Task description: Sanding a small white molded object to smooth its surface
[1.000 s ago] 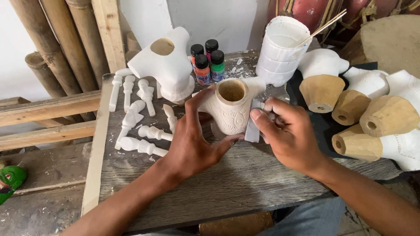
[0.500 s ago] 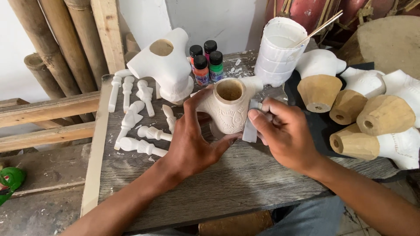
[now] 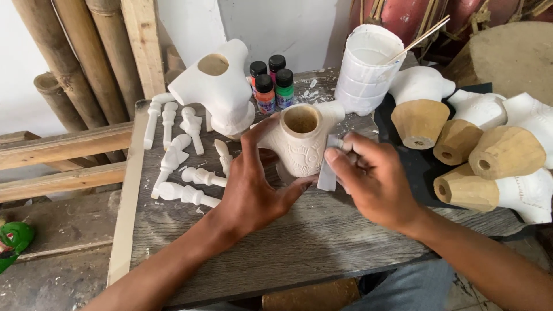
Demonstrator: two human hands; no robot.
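From the head camera, the left hand (image 3: 253, 193) wraps its fingers (image 3: 262, 131) around a hollow carved wooden figure (image 3: 299, 144) that stands upright on the grey plank worktop (image 3: 299, 242). The right hand (image 3: 377, 184) pinches a small folded strip of sandpaper (image 3: 328, 173) against the figure's right side. Behind it stand four small paint bottles (image 3: 271, 86) and a white plastic cup (image 3: 366, 69) with a stick in it. White carved pegs (image 3: 184, 155) lie to the left, and unpainted wooden cones (image 3: 461, 144) to the right.
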